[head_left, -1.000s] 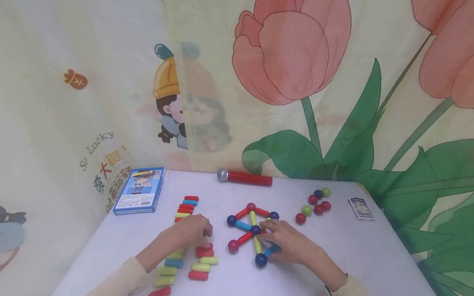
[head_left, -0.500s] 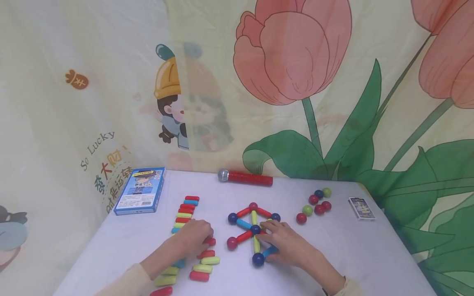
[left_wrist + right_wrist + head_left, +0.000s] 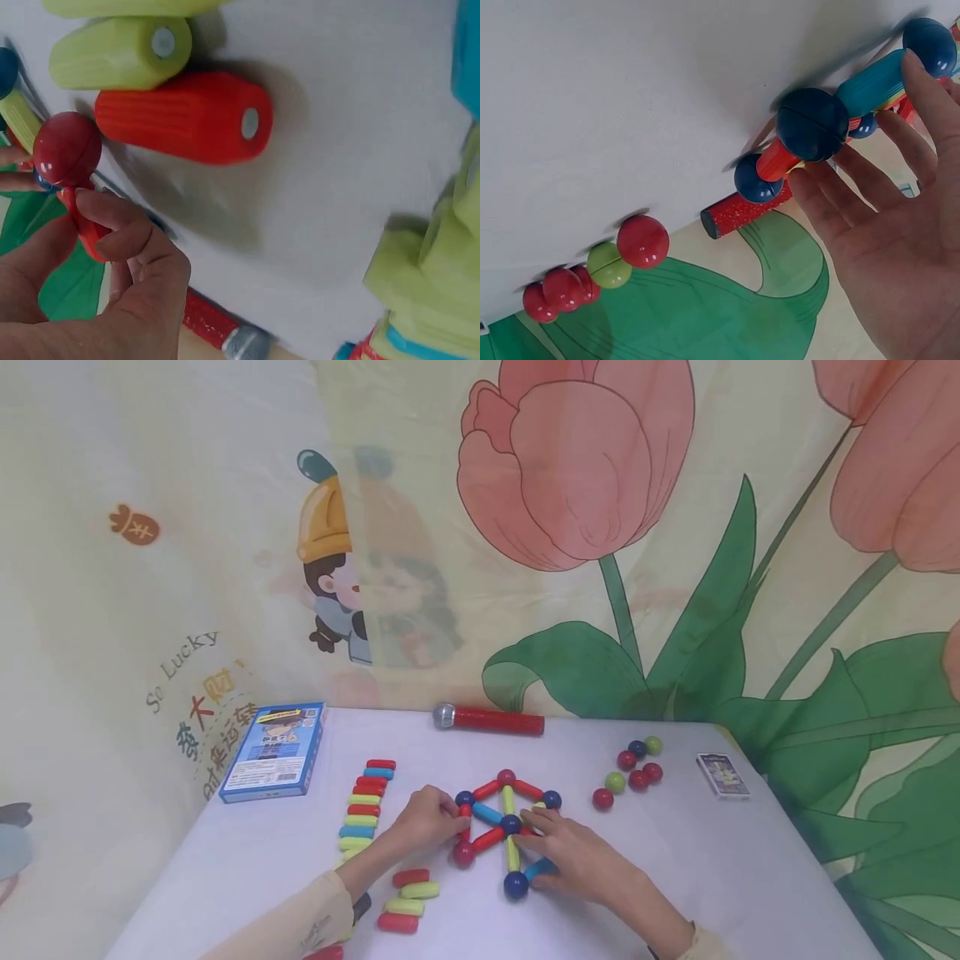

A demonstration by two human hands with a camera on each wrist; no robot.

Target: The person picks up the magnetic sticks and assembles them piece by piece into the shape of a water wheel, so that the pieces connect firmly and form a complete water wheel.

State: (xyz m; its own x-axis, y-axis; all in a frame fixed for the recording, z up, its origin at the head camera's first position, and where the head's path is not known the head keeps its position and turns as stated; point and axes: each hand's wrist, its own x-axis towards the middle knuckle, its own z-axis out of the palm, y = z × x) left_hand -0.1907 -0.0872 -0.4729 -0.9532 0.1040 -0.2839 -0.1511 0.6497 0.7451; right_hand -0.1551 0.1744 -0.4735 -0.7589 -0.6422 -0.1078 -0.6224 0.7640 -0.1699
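Observation:
Magnetic rods and balls form a flat wheel-like frame, with a dark blue ball point(image 3: 511, 825) at its hub. On its left side my left hand point(image 3: 429, 820) pinches a red magnetic rod point(image 3: 90, 231) between thumb and fingers. One end of that rod meets a red ball point(image 3: 67, 148); a blue ball point(image 3: 464, 798) lies by its other end. My right hand point(image 3: 585, 856) spreads over the frame's right part, fingers fairly straight. Its thumb touches a blue rod point(image 3: 870, 84), and its fingertips lie against a blue ball point(image 3: 812, 124). The hand hides part of that side.
Loose rods lie in a long column on the left, with a shorter group of rods point(image 3: 405, 907) beside it. Several loose balls point(image 3: 626, 761) sit at right, near a small card pack point(image 3: 723, 775). A red microphone point(image 3: 495, 720) and a blue box point(image 3: 274, 752) lie at the back.
My left hand has picked up a red rod from the shorter group and carried it right to the frame's left side. My right hand stays on the frame.

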